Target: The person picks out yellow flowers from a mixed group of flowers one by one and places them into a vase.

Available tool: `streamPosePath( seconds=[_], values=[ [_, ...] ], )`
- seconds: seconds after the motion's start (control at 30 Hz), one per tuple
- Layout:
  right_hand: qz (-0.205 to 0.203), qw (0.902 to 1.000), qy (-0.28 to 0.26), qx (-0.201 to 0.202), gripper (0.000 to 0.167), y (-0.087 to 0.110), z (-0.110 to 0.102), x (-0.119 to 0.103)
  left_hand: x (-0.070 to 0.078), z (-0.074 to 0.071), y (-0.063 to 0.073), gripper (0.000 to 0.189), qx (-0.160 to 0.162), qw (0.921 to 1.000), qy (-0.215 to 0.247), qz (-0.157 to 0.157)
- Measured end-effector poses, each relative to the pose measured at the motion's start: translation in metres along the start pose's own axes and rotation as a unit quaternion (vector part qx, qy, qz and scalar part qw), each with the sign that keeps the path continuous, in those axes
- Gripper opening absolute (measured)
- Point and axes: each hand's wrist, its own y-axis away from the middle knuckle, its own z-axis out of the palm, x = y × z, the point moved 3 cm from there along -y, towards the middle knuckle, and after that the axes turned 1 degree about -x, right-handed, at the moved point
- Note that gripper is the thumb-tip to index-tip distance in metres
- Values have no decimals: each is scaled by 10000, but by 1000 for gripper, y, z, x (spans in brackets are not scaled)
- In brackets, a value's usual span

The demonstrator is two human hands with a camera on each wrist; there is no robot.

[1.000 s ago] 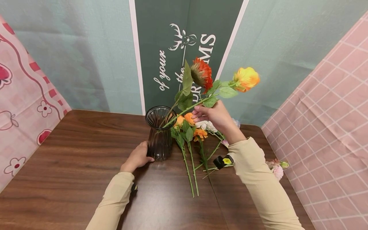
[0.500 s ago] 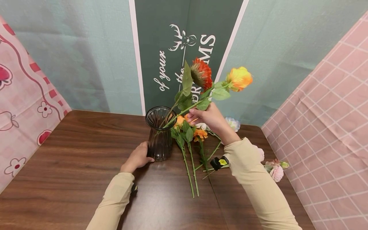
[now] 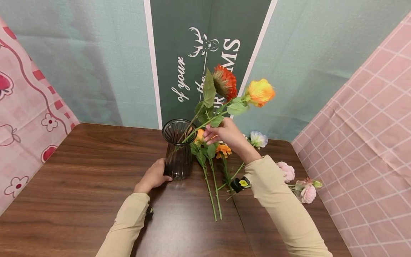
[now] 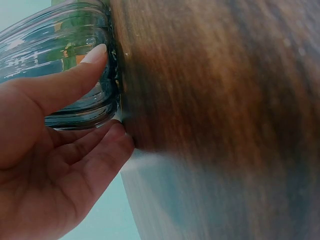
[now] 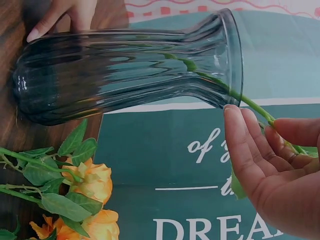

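Note:
A dark clear glass vase (image 3: 178,160) with ribbed sides stands upright on the table. My left hand (image 3: 155,175) holds its base from the left; in the left wrist view the thumb lies across the glass, with the fingers (image 4: 107,145) behind it at the table. My right hand (image 3: 226,134) pinches the green stem of a yellow-orange rose (image 3: 260,92) to the right of the vase mouth. That stem slants down through the rim into the vase, as the right wrist view shows. A red-orange flower (image 3: 225,82) with large leaves leans in the vase beside it.
Orange flowers (image 3: 223,150) with long stems lie right of the vase on the wooden table (image 3: 96,185). Farther right are pink flowers (image 3: 309,193) and a pale blue-white flower (image 3: 258,139). A printed curtain (image 3: 128,71) hangs behind the table.
My right hand has moved left and slightly down toward the vase, bringing the yellow-orange rose with it. The left hand and vase have stayed put. More flowers show behind the right arm.

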Motion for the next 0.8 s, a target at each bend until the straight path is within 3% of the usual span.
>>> streamPosePath(
  seconds=[0.47, 0.8],
  values=[
    [69, 9998, 183, 23, 20, -2, 3, 4, 0, -1, 0, 74, 5, 10000, -47, 45],
    [-120, 9998, 122, 73, 17, 1, -2, 0, 0, -1, 1, 74, -59, 10000, -56, -1]
  ],
)
